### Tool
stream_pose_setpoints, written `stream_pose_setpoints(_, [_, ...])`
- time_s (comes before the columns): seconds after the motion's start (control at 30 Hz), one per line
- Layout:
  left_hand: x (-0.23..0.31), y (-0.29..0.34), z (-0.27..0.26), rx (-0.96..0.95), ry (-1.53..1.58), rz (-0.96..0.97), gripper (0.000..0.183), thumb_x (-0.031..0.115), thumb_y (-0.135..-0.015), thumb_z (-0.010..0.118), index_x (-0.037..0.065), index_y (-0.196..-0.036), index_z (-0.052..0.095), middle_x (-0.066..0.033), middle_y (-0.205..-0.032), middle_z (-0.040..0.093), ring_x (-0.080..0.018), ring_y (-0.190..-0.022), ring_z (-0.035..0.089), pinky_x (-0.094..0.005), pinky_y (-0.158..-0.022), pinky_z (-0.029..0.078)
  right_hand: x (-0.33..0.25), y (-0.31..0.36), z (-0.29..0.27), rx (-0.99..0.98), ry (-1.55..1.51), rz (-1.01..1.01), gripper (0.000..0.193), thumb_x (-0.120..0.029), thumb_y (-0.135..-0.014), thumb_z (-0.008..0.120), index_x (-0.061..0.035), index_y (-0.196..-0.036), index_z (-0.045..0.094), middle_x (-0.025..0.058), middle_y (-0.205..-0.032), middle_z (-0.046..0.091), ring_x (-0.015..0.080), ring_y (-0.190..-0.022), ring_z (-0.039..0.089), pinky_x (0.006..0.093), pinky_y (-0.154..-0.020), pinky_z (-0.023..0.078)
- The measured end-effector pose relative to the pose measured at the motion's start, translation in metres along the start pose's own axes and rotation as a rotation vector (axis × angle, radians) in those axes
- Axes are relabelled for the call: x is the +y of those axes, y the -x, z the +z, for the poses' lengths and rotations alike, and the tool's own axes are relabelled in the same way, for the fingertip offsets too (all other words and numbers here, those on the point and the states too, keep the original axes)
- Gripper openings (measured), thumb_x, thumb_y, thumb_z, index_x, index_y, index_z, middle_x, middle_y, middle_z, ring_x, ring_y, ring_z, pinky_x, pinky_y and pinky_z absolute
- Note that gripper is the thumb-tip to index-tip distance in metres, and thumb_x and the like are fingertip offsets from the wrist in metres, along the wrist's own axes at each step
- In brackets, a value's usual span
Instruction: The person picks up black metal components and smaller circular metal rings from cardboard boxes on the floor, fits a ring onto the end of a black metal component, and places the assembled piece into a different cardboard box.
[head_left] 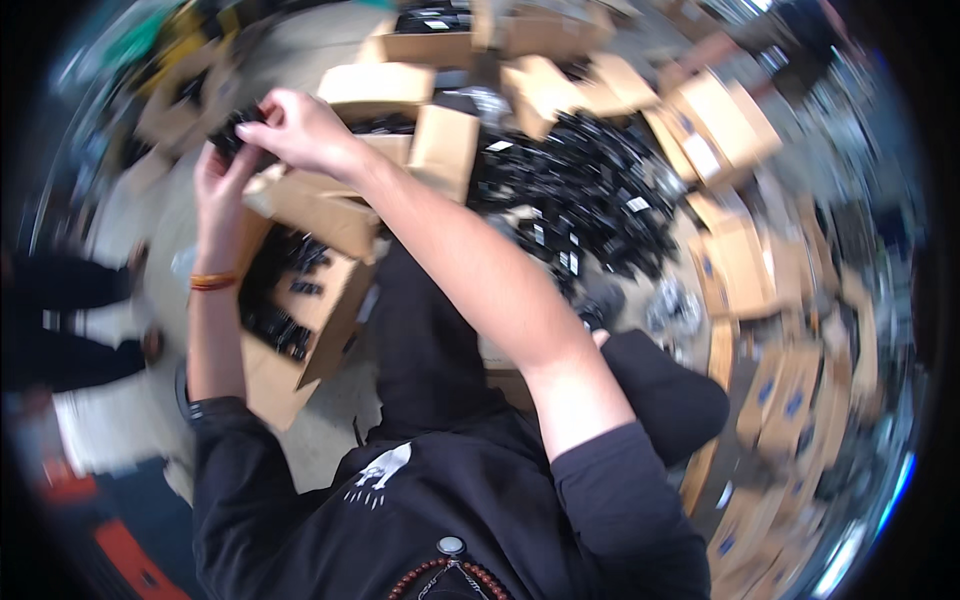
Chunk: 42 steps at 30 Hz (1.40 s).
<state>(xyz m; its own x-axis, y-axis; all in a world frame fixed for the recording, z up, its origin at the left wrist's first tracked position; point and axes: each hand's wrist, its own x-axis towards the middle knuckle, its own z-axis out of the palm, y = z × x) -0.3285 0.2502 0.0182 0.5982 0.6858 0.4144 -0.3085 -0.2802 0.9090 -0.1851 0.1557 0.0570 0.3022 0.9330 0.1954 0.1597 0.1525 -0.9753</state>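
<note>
We see both hands raised together over the far corner of an open cardboard box [300,300], which sits just below the fingers and holds small black parts. The right hand [300,130] reaches across from the right, its fingers curled narrow and pinched on a small black part [243,122] at their tips. The left hand [222,180] rises from below with an orange band [213,282] on its wrist; its fingertips meet the same black part from underneath, closed against it (motion blur keeps us from telling exactly how many fingers grip it). Just under the right hand's fingers lies a folded cardboard flap [315,205] of the box. Beyond the fingers, a little further off, stands a second open carton [400,110], and well to the right of them spreads a heap of black parts [590,190] on the floor. More cardboard boxes [720,125] ring that heap on its far side, well apart from both hands.
</note>
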Motion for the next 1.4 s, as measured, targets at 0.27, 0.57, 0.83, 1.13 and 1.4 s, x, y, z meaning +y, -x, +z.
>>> stream_pose_setpoints(0.27, [0.043,-0.135,0.322,-0.942,-0.429,0.122,0.035,0.029,-0.095,0.062,-0.002,-0.111,0.062,-0.0027,-0.099,0.065,-0.0063,-0.089,0.058,-0.0233,-0.075,0.048,-0.01,0.106,-0.287,0.644,-0.281,-0.163,0.026,-0.024,-0.087,0.07,0.0005,-0.096,0.066,0.008,-0.085,0.066,0.0148,-0.07,0.066,0.0302,-0.061,0.061])
stream_pose_setpoints(0.57, [-0.167,0.029,0.468,-0.731,0.533,-0.743,0.032,0.038,-0.095,0.059,0.009,-0.108,0.061,-0.0018,-0.104,0.067,-0.0089,-0.089,0.061,-0.0255,-0.071,0.048,0.157,0.27,-0.372,1.046,-0.132,0.349,0.03,-0.032,-0.092,0.063,-0.0021,-0.095,0.065,0.0019,-0.078,0.065,0.0071,-0.061,0.061,0.0201,-0.046,0.052])
stream_pose_setpoints(0.83, [-0.238,0.075,0.447,-0.749,0.391,-0.924,0.043,0.035,-0.1,0.041,0.003,-0.129,0.04,-0.0031,-0.072,0.057,-0.0144,-0.06,0.058,-0.0288,-0.051,0.047,0.238,0.324,-0.318,0.891,-0.667,0.319,0.043,-0.031,-0.102,0.046,-0.0009,-0.131,0.052,0.0056,-0.084,0.068,0.0036,-0.056,0.049,0.018,-0.047,0.037])
stream_pose_setpoints(1.13, [-0.24,0.132,0.467,-0.592,0.231,-0.918,0.038,0.046,-0.1,0.044,0.008,-0.094,0.045,-0.0026,-0.078,0.053,-0.0118,-0.062,0.05,-0.027,-0.052,0.043,0.267,0.307,-0.286,1.126,0.401,0.448,0.041,-0.036,-0.102,0.044,-0.0005,-0.121,0.049,0.0234,-0.104,0.064,0.033,-0.095,0.063,0.0423,-0.079,0.049])
stream_pose_setpoints(1.4, [-0.234,0.145,0.48,-0.416,0.38,-0.664,0.04,0.046,-0.102,0.039,0.008,-0.096,0.046,0.0011,-0.089,0.046,-0.0084,-0.082,0.042,-0.0275,-0.073,0.042,0.223,0.292,-0.278,1.074,0.774,0.334,0.03,-0.025,-0.098,0.051,0.0018,-0.099,0.065,0.0213,-0.095,0.066,0.0374,-0.086,0.064,0.045,-0.073,0.05])
